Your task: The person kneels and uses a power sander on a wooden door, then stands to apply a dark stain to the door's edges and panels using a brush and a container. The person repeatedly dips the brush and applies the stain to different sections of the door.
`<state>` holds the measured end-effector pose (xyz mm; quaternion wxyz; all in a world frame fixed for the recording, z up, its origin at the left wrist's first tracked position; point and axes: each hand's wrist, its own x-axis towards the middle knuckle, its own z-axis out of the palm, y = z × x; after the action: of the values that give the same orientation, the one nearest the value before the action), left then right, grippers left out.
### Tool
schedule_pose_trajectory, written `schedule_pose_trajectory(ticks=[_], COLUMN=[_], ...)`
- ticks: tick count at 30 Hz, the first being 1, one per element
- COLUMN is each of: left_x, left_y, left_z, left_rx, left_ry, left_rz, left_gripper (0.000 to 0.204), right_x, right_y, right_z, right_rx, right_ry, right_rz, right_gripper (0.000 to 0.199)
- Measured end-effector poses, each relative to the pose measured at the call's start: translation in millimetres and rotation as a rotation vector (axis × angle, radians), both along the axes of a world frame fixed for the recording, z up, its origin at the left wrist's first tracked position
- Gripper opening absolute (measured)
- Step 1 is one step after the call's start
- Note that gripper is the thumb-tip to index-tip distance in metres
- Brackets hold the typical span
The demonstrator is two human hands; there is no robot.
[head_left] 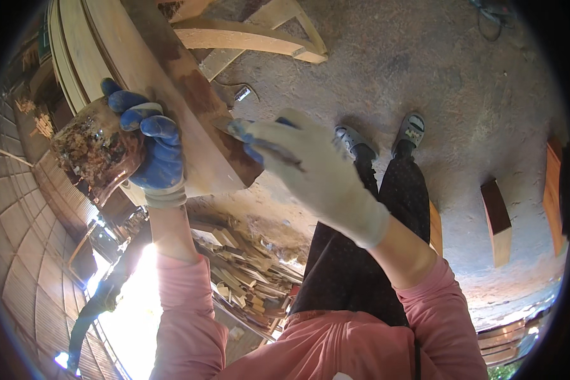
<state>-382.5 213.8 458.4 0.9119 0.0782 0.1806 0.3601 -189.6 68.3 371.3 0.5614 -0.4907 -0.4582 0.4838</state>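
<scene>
My left hand (160, 152), in a blue-coated glove, is wrapped round a tilted, see-through container (101, 152). Dark brown, glossy, clumpy matter coats the container. My right hand (316, 168), gloved in white and blue, is closed on a small flat-bladed scraper (223, 125), whose handle is mostly hidden by the fingers. The blade lies at the face of a pale wooden board (199, 161). Along the board's right-hand edge runs a reddish-brown smeared band (206, 92), partly behind the right hand. The left hand is over the board's left part.
Several more pale boards (76, 50) stand side by side at the upper left. Curved wooden pieces (247, 39) lie beyond. Scrap wood (253, 285) is piled below the board. Brown-topped wooden pieces (495, 215) stand at the right on the dusty floor (424, 57).
</scene>
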Motion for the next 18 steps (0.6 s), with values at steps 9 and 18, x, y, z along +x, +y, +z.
schedule_pose_trajectory(ticks=[9, 18], left_x=[-3.7, -7.8], left_y=[6.5, 9.9], left_z=[-9.1, -13.5], left_rx=[-0.020, -0.041], left_ry=[-0.046, -0.061], left_rz=[-0.024, -0.042], left_gripper=[0.046, 0.047], right_x=[2.3, 6.3], right_y=[30.0, 51.1], right_z=[-16.4, -18.6], right_rx=[0.071, 0.209], right_ry=[-0.011, -0.252], right_rz=[-0.183, -0.213], right_gripper=[0.026, 0.028])
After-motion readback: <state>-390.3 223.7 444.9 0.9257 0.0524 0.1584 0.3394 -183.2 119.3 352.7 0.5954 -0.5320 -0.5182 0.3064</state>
